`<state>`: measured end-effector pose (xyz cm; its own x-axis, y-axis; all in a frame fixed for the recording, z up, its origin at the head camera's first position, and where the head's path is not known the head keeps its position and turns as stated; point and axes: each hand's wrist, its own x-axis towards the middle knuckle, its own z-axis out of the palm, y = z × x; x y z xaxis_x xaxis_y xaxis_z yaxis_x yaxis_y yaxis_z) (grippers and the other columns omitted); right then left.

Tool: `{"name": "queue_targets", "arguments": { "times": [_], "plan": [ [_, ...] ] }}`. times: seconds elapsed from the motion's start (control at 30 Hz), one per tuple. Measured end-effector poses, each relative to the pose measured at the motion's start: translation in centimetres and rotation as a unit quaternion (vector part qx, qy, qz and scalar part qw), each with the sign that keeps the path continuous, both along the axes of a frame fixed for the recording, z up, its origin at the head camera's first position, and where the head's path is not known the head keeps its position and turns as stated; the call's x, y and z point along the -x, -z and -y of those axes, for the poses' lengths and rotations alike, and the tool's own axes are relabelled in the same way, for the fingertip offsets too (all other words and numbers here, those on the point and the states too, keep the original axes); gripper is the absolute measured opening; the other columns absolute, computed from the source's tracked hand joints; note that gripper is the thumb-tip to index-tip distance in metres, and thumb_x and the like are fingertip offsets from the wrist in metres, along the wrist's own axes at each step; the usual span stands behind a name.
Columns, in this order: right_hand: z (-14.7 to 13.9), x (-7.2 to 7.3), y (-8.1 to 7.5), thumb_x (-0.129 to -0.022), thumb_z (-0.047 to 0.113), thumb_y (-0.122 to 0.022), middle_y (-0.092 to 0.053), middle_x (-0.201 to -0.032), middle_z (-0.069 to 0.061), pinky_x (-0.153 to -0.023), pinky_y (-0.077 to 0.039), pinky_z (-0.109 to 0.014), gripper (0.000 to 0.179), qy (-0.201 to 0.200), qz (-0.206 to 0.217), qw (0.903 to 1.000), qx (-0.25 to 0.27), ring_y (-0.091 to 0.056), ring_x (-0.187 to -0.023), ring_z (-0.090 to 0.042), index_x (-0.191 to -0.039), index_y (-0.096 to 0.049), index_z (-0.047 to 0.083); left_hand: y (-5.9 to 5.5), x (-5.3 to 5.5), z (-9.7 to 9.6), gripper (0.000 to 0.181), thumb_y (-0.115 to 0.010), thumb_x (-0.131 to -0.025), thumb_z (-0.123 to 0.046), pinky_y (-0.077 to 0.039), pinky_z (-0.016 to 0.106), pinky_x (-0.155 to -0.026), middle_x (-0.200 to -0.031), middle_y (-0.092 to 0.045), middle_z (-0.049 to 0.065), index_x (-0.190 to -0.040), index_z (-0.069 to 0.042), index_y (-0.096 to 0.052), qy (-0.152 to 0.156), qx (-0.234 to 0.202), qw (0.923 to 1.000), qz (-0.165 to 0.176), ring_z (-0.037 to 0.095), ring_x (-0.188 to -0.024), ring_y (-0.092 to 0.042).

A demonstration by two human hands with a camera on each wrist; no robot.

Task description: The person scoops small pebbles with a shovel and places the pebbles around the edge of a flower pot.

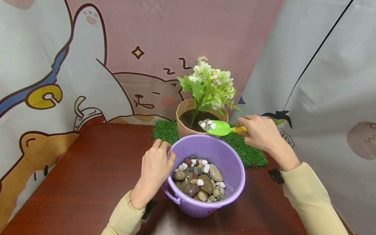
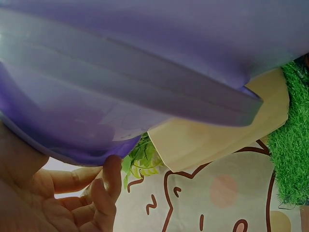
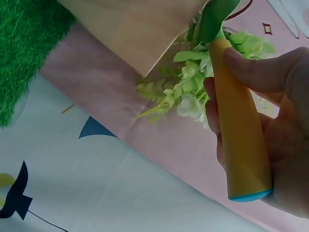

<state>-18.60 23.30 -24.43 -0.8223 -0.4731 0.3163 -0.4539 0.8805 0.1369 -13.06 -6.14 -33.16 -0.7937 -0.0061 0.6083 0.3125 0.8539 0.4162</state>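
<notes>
Nearest the head camera are two cream long fabric sleeves [image 1: 315,199], one on each forearm, entering from the lower edge. Between them, a round purple plastic bucket [image 1: 201,206] stands upright on the reddish-brown wooden desk [image 1: 97,182]. It holds a bed of smooth stones [image 1: 205,184]: large brown and olive cobbles among small white, grey and tan pebbles.

The left hand [image 1: 155,161] is placed at the left side of the bucket rim, fingers bent and in contact with the edge. The left wrist view is dim and partial; whether this grip closes fully round the rim cannot be determined.

The right hand [image 1: 259,132] has its grip wrapped round the yellow cylindrical handle of a small trowel with a bright green scoop blade [image 1: 221,129]. The handle end is blue. White and grey pebbles [image 1: 207,124] lie on the blade, which is held roughly level, tip to the left, above the bucket's far rim and overlapping the near edge of a beige pot with an angular rim [image 1: 184,125].

The pot contains dark soil [image 1: 188,118] and a leafy green plant with white flowers [image 1: 210,86]. It stands on a green grass-like mat [image 1: 165,130], behind the bucket.
</notes>
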Motion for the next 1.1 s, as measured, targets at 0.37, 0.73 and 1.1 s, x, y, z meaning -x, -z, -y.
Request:
{"name": "queue_targets", "arguments": {
  "times": [0.37, 0.73, 1.1],
  "plan": [
    [1.3, 4.4, -0.8, -0.072, 0.007, -0.062, -0.066, -0.078, -0.011, -0.051, -0.045, -0.046, 0.020, 0.064, 0.035, 0.9958, -0.056, -0.060, -0.064, -0.030, -0.091, -0.066, 0.012, 0.1, 0.0, 0.0, 0.010, -0.065, -0.077, -0.011, -0.048, 0.043, -0.050, -0.077, -0.059, 0.009, -0.082, -0.003, -0.069, -0.002, 0.004, 1.0000, -0.005, 0.034, -0.058, -0.062],
    [3.0, 7.5, 0.6, -0.078, 0.020, -0.066, -0.067, -0.082, -0.020, -0.061, -0.049, -0.049, 0.022, 0.095, -0.007, 0.9913, -0.091, -0.062, -0.073, -0.038, -0.096, -0.066, 0.007, 0.1, -0.1, 0.0, 0.010, -0.065, -0.078, -0.011, -0.048, 0.043, -0.050, -0.078, -0.060, 0.009, -0.083, -0.003, -0.069, -0.002, 0.002, 1.0000, 0.000, 0.033, -0.058, -0.062],
    [4.9, 7.9, 1.9, -0.082, 0.004, -0.062, -0.065, -0.081, -0.019, -0.075, -0.047, -0.047, 0.008, 0.121, -0.066, 0.9789, -0.151, -0.060, -0.080, -0.037, -0.079, -0.070, 0.004, 0.1, -0.1, 0.0, 0.010, -0.065, -0.078, -0.011, -0.048, 0.042, -0.050, -0.078, -0.060, 0.008, -0.083, -0.004, -0.069, -0.001, 0.001, 1.0000, -0.001, 0.033, -0.058, -0.062]
  ]
}}
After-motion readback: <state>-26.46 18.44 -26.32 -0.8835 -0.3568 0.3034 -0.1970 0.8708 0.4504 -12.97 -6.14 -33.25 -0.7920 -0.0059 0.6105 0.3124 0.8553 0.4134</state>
